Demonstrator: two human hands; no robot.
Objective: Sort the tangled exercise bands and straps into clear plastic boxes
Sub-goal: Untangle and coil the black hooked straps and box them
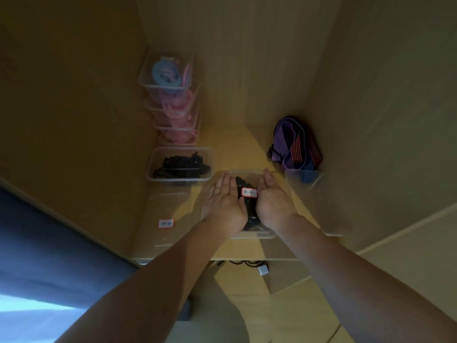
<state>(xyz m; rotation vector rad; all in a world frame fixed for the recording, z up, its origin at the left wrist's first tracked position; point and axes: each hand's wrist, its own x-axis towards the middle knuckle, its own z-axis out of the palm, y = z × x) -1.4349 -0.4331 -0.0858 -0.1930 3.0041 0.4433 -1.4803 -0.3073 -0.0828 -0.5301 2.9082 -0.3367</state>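
— While left hand and right hand cover it, what does the clear box hold?
— Black straps, mostly hidden. Hands lie flat on its top, fingers straight; label illegible. Box stands on the surface.

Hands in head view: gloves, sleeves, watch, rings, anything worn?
Nothing worn that shows. The left hand and right hand are ungloved. No ring is visible, though the light is dim. The left forearm and right forearm are bare down to the frame edge: no sleeve, cuff, watch or wristband in view.
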